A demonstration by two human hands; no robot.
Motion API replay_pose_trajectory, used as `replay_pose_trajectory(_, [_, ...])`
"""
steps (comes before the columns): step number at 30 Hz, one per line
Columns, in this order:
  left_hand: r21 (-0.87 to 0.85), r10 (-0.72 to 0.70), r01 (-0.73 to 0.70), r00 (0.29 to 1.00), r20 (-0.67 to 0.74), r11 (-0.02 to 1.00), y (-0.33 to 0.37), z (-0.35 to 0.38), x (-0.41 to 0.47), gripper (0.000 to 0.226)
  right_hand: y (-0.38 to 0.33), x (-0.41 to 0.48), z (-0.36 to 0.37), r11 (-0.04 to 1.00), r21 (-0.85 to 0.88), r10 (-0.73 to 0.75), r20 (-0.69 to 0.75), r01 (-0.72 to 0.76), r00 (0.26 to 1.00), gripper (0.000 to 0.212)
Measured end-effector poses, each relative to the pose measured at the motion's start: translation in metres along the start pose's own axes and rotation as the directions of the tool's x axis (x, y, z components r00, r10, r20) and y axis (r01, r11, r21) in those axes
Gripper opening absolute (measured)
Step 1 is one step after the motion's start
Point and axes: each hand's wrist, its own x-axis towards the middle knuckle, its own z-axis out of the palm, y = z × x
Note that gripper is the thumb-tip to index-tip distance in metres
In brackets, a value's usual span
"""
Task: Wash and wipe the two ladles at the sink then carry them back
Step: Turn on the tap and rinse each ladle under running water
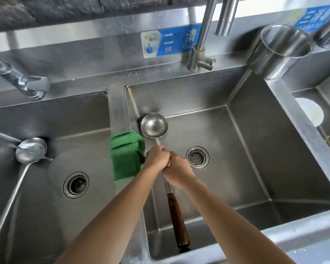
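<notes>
So the steel ladle with brown wooden handle is gripped tight by left hand and right hand; green cloth seemingly draped at 9 o'clock.

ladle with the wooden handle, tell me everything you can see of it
The ladle is steel, with a round, shiny bowl facing up, a thin shaft and a dark wooden handle. It lies over the middle basin, bowl away from the person. Both the left hand and the right hand grip the shaft.
</notes>
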Motion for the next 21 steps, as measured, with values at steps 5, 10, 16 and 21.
replay_pose_trajectory(5, [-0.039, 0.197, -0.201, 0.975, -0.102, 0.979, 0.03, -0.068, -0.031, 0.031, -0.051, -0.014, -0.014, 0.966, 0.005, -0.25, -0.263, 0.26, 0.932, 0.058])
replay_pose_trajectory(10, [0.266, 0.422, -0.349, 0.852, -0.309, 0.899, 0.011, -0.145, -0.045, 0.039, -0.111, -0.015, 0.007, 0.876, -0.179, -0.481, -0.249, 0.448, 0.841, 0.068])
replay_pose_trajectory(16, [0.536, 0.393, -0.177, 0.861, -0.322, 0.826, -0.079, -0.241, -0.05, 0.063, -0.19, -0.01, 0.06, 0.837, -0.407, -0.416, -0.037, 0.366, 0.909, 0.072])
replay_pose_trajectory(21, [0.594, 0.253, -0.009, 0.91, -0.328, 0.804, -0.187, -0.311, -0.056, 0.064, -0.244, -0.009, 0.133, 0.793, -0.494, -0.383, 0.051, 0.357, 0.922, 0.075])
